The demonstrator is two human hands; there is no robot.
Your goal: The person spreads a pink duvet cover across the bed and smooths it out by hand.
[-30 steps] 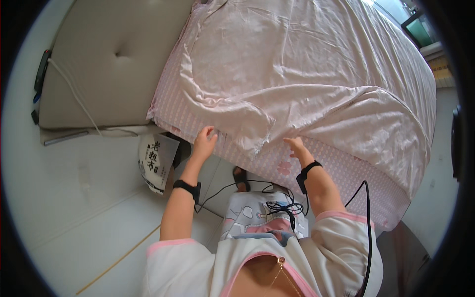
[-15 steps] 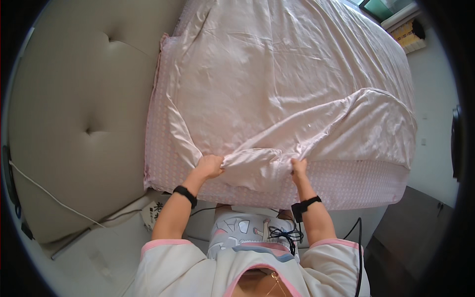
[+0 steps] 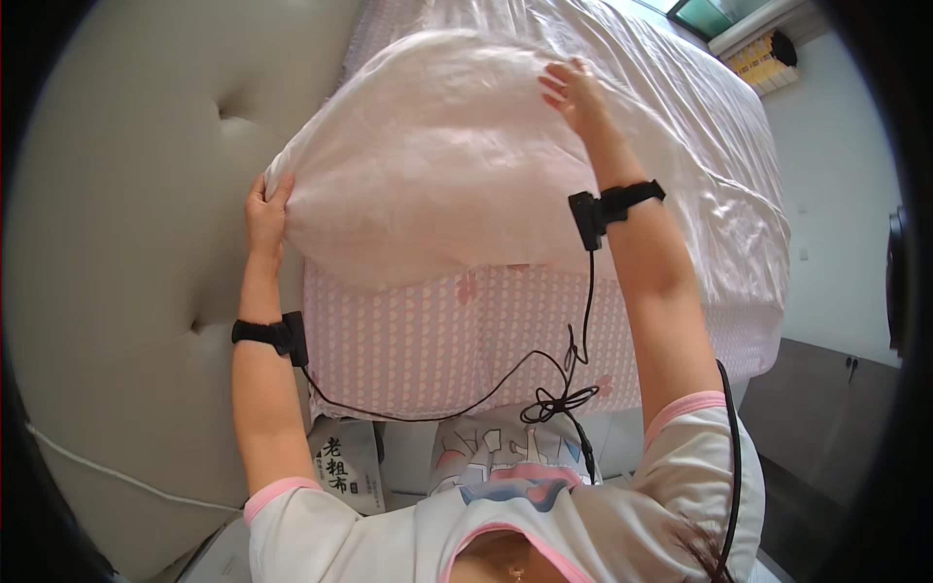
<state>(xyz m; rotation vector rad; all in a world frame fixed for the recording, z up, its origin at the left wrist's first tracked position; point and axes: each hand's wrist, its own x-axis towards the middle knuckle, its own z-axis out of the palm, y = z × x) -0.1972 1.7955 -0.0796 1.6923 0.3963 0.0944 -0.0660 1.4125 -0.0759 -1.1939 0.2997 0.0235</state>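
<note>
A pale pink satin quilt [image 3: 418, 155] billows over the bed, its near part lifted and puffed up. My left hand [image 3: 265, 219] pinches the quilt's left edge beside the headboard. Farther out, my right hand [image 3: 575, 94] is stretched over the quilt with its fingers spread, gripping nothing; whether it touches the fabric I cannot tell. Beneath the raised edge shows a pink patterned bedsheet [image 3: 389, 340] with small light shapes and a few flowers. Each wrist wears a black strap with a small box, and a black cable hangs between them.
A padded beige headboard [image 3: 136, 214] stands along the left. The looped black cable [image 3: 559, 403] dangles above the bed's near edge. A printed bag [image 3: 350, 466] is below that edge. On the right are a dark grey cabinet [image 3: 826, 398] and a pale wall [image 3: 841, 175].
My left hand has moved left and away from me with the quilt edge, which rose and puffed up. My right hand let go of the quilt and reached farther over the bed.
</note>
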